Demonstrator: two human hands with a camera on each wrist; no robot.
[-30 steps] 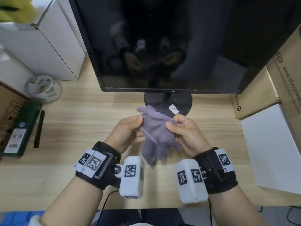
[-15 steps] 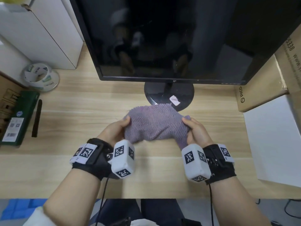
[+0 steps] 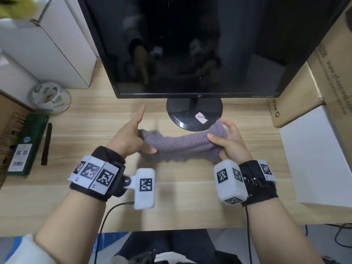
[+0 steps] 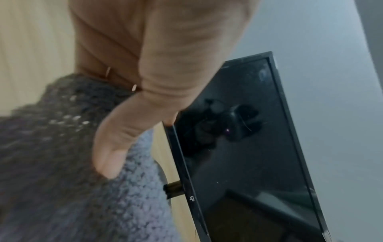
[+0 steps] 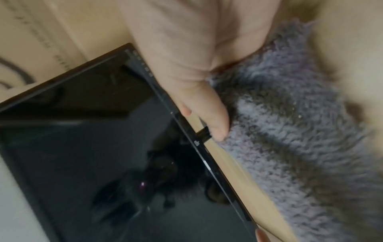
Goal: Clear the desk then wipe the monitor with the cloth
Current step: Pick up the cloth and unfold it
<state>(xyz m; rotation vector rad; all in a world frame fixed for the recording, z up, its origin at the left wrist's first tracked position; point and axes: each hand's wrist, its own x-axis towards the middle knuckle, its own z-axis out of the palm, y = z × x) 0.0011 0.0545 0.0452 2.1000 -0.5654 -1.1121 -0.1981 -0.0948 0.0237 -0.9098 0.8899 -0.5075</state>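
Note:
A fuzzy grey-purple cloth [image 3: 182,145] is stretched into a long band just above the wooden desk [image 3: 95,121], in front of the monitor's round stand base [image 3: 181,115]. My left hand [image 3: 145,141] grips the cloth's left end with its thumb on top, the index finger pointing straight forward. My right hand [image 3: 217,130] pinches the right end between thumb and curled fingers. The black monitor [image 3: 190,44] is off and stands behind. The left wrist view shows the thumb on the cloth [image 4: 62,163]. In the right wrist view, the cloth [image 5: 290,131] lies beside the screen [image 5: 103,147].
A tape roll [image 3: 50,98], a green box [image 3: 26,143] and a black pen [image 3: 46,143] lie at the desk's left. White boxes [image 3: 47,44] stand behind them. A cardboard box [image 3: 297,103] and a white box [image 3: 314,155] fill the right side.
The cloth went from a bunch held between both hands to a stretched band. My hands moved apart and lower, and my left index finger straightened.

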